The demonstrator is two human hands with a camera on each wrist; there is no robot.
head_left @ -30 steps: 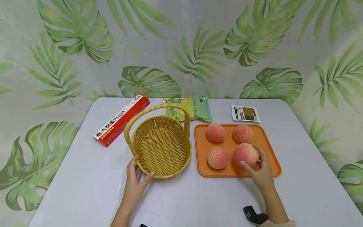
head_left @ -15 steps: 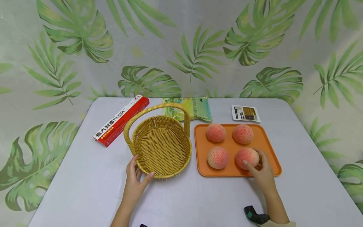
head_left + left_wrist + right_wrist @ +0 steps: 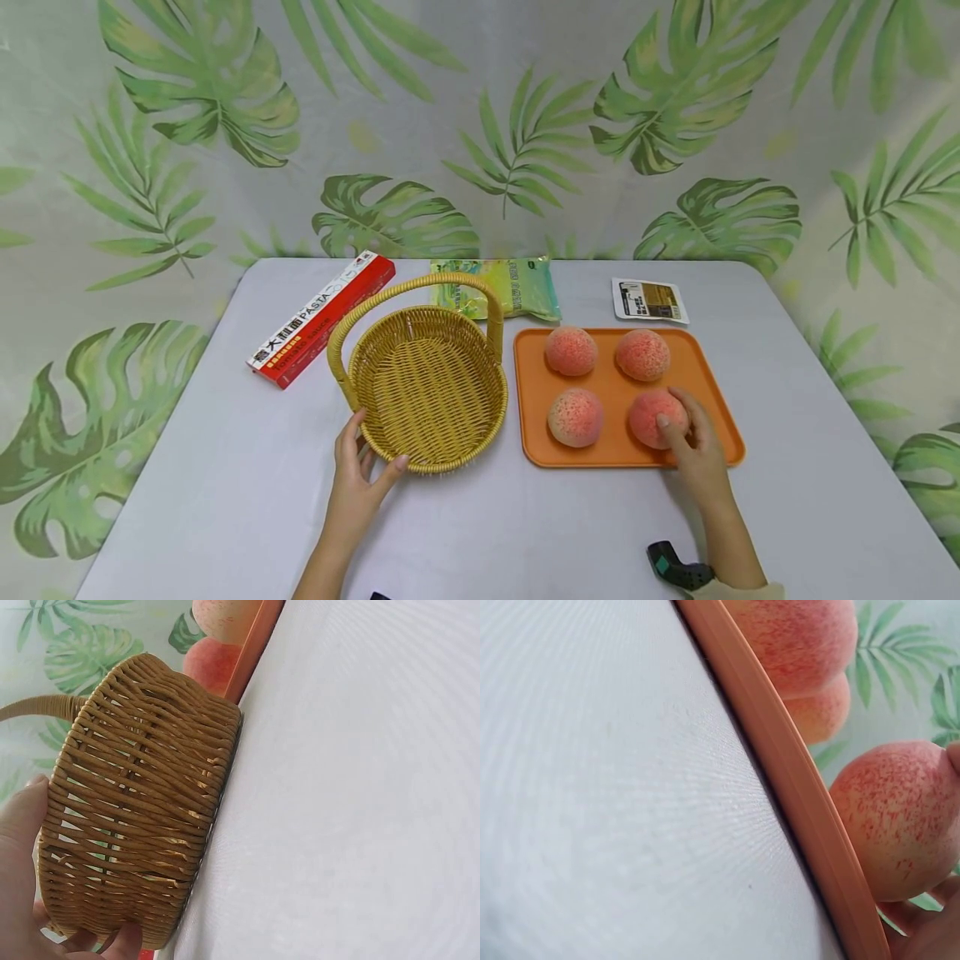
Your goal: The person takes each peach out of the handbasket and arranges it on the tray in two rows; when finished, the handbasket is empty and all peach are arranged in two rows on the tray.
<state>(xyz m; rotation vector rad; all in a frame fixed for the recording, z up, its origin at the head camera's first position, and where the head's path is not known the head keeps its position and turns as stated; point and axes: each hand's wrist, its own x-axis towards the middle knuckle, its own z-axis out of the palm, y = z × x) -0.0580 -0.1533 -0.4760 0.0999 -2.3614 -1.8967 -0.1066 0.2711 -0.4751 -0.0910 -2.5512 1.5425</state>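
Note:
My right hand [image 3: 703,460] holds a pink peach [image 3: 654,419] with the thumb on its near face and fingers round its far right side. This peach is at the front right of an orange tray [image 3: 609,454], close over its surface. In the right wrist view the same peach [image 3: 896,821] shows red speckles, and part of the hand [image 3: 934,926] reaches under it. My left hand [image 3: 358,483] grips the front left rim of a round wicker basket [image 3: 431,400], thumb and fingers spread apart. The left wrist view shows the basket's woven side [image 3: 139,802] standing on the table.
On the tray lie three more peaches, at the back left [image 3: 571,350], back right [image 3: 642,355] and front left [image 3: 576,417]. A red pasta box [image 3: 322,318] lies left of the basket. Behind are a green-yellow bag [image 3: 517,287] and a small white packet [image 3: 649,301].
My right hand has lowered the peach toward the tray, shifted it slightly right and turned it, so its pink side now faces up. My left hand and the basket have stayed put.

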